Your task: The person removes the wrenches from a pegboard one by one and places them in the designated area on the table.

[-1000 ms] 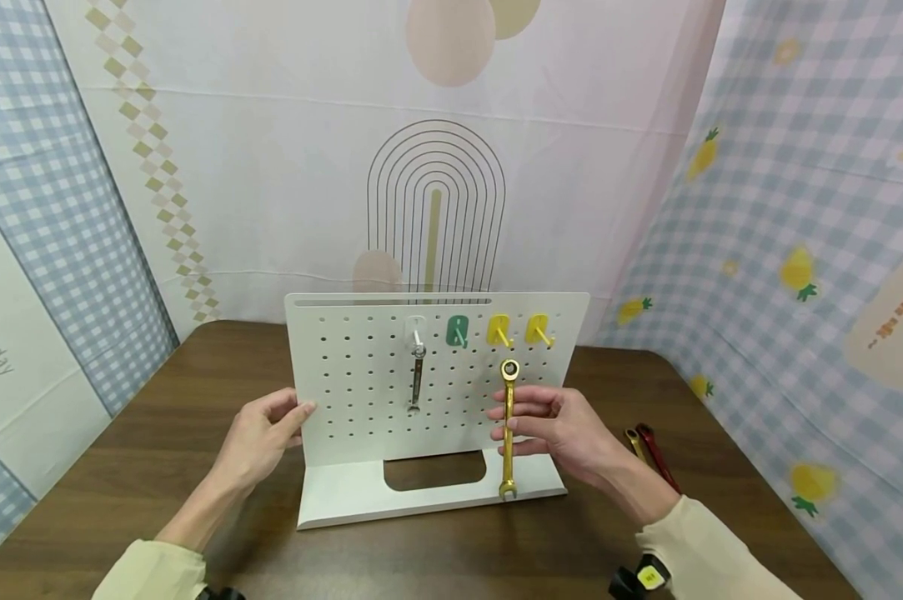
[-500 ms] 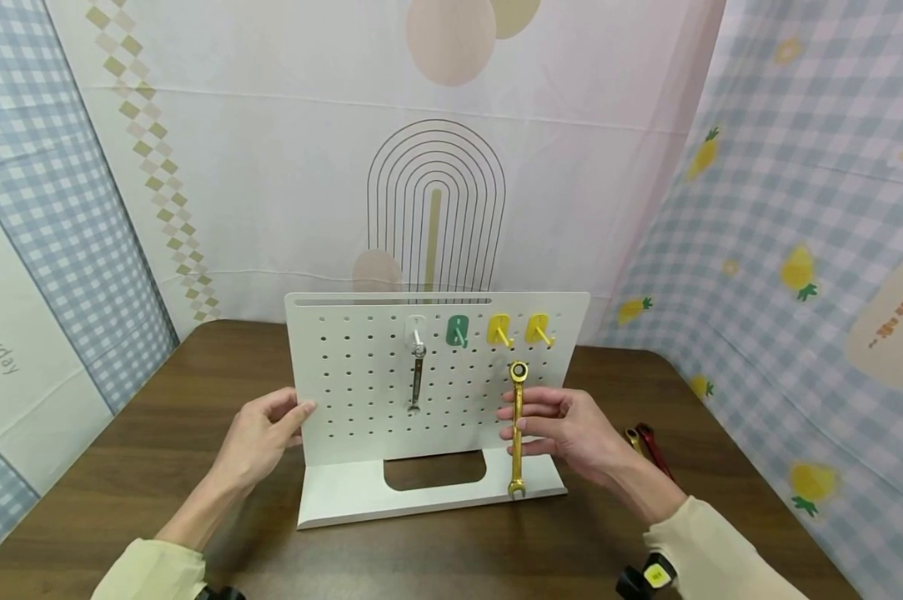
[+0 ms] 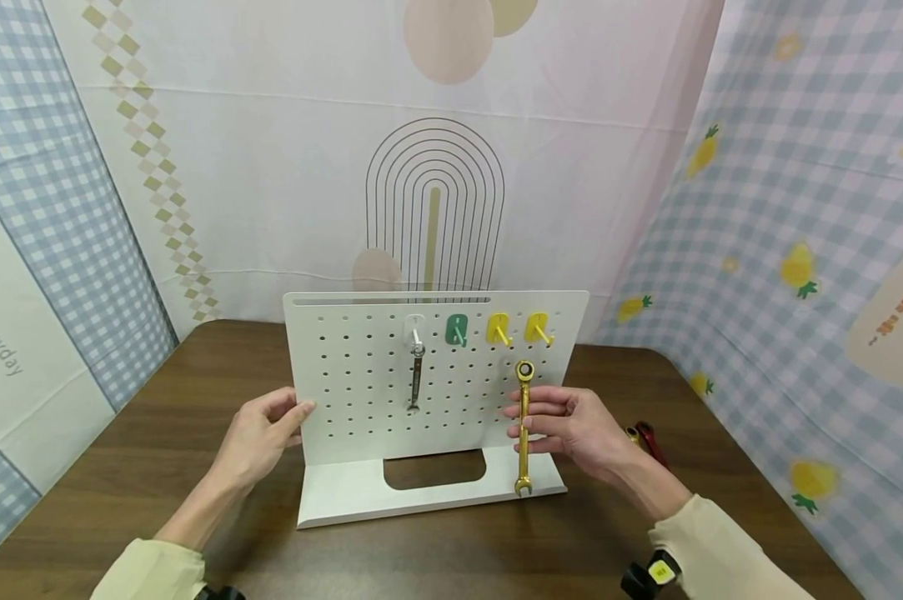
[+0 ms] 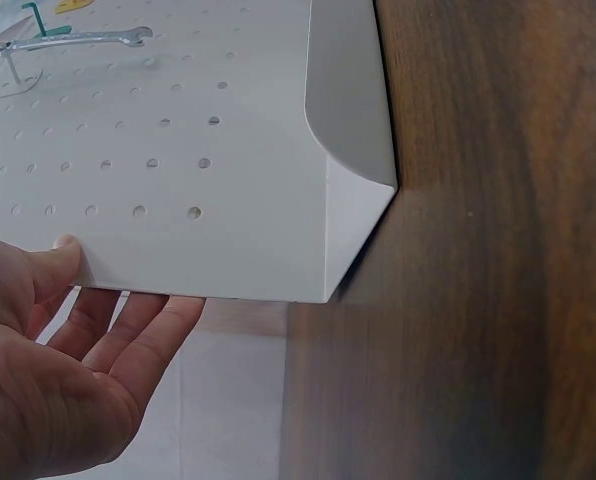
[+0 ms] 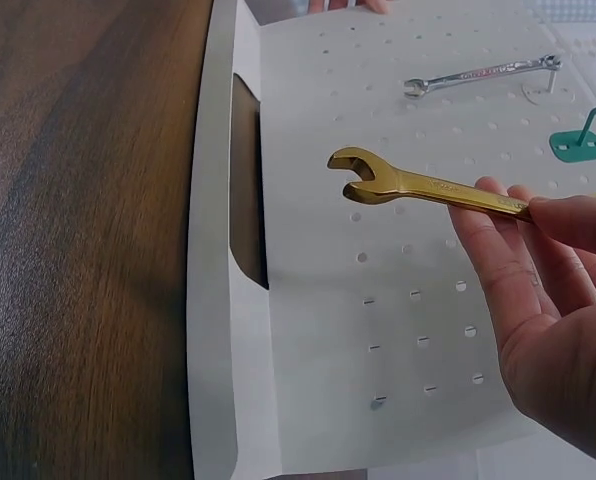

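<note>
A white pegboard [image 3: 376, 375] stands on the wooden table. My left hand [image 3: 259, 437] grips its left edge, thumb on the front face and fingers behind, as the left wrist view shows. My right hand [image 3: 574, 429] pinches a gold combination wrench [image 3: 524, 433] around mid-handle, upright in front of the board's right part. Its ring end is up, below the two yellow hooks [image 3: 499, 328], and its open end [image 5: 368, 178] points down. A silver wrench [image 3: 417, 379] hangs from the white hook [image 3: 414, 329]. Between the white and yellow hooks is a green hook [image 3: 457, 329], with nothing on it.
On the table [image 3: 158, 433] right of the board lie a red wrench [image 3: 652, 442] and another gold wrench [image 3: 633, 435], partly hidden by my right forearm. The board's base [image 3: 346, 500] has a cut-out. Patterned cloth [image 3: 271, 167] hangs behind and at both sides.
My right hand has shifted slightly to the right with the gold wrench, from below the left yellow hook to between the two yellow hooks. My left hand stays on the board's edge.
</note>
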Action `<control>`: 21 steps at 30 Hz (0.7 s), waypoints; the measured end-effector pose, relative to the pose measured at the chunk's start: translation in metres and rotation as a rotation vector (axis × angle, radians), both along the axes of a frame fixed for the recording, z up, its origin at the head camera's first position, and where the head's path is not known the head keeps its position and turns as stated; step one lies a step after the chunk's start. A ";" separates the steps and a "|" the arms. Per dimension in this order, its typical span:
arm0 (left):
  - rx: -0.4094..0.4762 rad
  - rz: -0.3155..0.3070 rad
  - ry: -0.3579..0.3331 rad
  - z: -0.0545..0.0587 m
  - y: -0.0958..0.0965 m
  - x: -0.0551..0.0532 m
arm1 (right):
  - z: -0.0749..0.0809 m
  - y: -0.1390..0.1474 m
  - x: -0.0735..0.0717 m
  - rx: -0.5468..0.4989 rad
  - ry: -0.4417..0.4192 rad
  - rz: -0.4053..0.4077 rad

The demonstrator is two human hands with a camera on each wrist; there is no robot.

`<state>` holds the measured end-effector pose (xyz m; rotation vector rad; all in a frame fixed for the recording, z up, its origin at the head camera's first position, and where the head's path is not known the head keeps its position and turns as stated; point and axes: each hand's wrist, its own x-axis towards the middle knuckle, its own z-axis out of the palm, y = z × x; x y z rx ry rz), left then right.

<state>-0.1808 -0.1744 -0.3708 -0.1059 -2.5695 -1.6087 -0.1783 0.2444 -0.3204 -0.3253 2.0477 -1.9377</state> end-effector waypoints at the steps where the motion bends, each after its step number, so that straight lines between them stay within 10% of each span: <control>1: 0.000 0.000 0.001 0.000 0.000 0.000 | 0.000 0.001 0.000 -0.003 -0.002 -0.001; 21: 0.002 -0.001 0.015 0.000 0.000 0.001 | -0.007 0.018 -0.003 0.019 -0.009 -0.017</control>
